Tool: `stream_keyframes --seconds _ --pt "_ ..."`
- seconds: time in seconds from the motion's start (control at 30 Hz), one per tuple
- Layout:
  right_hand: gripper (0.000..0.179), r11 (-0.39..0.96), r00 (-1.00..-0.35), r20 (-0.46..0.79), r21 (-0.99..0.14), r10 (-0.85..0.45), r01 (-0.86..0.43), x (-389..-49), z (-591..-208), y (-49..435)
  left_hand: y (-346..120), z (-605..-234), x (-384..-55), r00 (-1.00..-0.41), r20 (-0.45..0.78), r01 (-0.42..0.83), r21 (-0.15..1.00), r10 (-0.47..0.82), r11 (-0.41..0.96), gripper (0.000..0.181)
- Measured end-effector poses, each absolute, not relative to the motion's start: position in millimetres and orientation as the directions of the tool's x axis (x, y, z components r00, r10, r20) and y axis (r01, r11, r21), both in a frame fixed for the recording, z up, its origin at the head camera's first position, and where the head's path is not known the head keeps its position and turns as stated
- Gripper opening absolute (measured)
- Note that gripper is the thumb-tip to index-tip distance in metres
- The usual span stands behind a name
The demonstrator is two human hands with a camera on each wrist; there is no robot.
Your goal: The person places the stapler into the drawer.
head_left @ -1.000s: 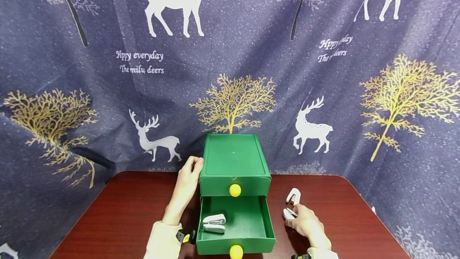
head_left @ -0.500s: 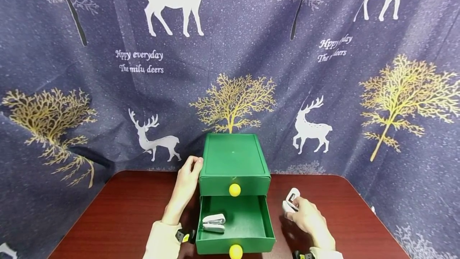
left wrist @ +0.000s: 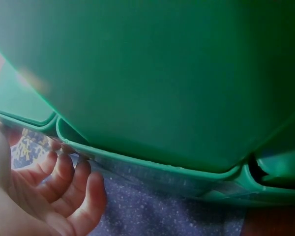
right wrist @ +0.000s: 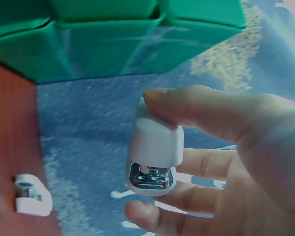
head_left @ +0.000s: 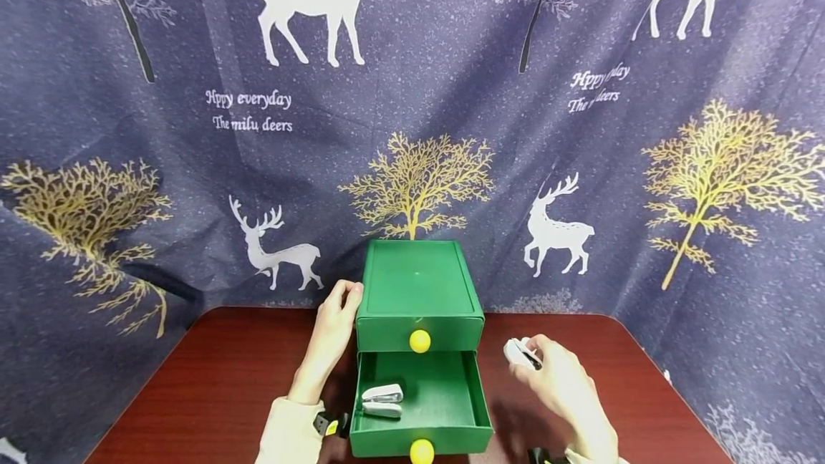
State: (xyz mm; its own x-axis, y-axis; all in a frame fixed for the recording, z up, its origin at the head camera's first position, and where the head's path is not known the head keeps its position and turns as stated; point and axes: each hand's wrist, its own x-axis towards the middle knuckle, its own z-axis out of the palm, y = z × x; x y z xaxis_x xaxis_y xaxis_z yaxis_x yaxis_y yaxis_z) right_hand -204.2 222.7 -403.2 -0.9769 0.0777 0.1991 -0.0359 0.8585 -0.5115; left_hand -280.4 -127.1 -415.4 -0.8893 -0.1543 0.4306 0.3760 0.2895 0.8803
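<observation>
My right hand [head_left: 557, 378] pinches a white mini stapler [right wrist: 156, 140] to the right of the green drawer cabinet [head_left: 419, 274]. Its thumb lies along the stapler's side in the right wrist view, and the metal mouth shows below. Another white mini stapler [right wrist: 33, 195] lies on the table and is mostly hidden behind the held one in the head view. My left hand [head_left: 335, 321] rests its fingertips against the cabinet's left side, fingers loosely bent in the left wrist view. The lower drawer [head_left: 438, 389] is pulled out with a white mini stapler [head_left: 383, 409] inside at the left.
The upper drawer [head_left: 387, 335] is closed. Round yellow knobs [head_left: 420, 341] sit on both drawer fronts. Everything stands on a reddish-brown table [head_left: 238, 385]. Behind it hangs a dark blue cloth [head_left: 309, 163] printed with deer and trees.
My right hand has closed its grip on the stapler and raised it off the table, moving slightly farther from me. My left hand and the drawers have stayed put.
</observation>
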Motion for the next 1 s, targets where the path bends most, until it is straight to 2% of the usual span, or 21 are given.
stream_keyframes --seconds 0.33,0.53,0.73,1.0 --pt "0.025 0.864 -0.964 0.261 -0.495 0.040 -0.098 -183.3 -375.2 202.5 -128.5 -415.6 -279.1 -0.886 0.435 0.374 0.875 -0.160 0.307 0.029" --pt "0.028 0.861 -0.940 0.341 -0.473 -0.017 -0.187 -171.1 -367.4 182.2 -128.1 -415.2 -279.6 -0.894 0.421 0.362 0.882 -0.157 0.302 0.030" --pt "0.031 0.866 -0.906 0.410 -0.409 -0.108 -0.288 -163.4 -367.9 157.1 -126.5 -413.9 -279.6 -0.894 0.421 0.365 0.883 -0.152 0.295 0.030" --pt "0.033 0.832 -0.880 0.396 -0.368 -0.264 -0.415 -167.3 -379.6 122.5 -126.9 -415.1 -279.1 -0.881 0.448 0.380 0.862 -0.153 0.337 0.029"
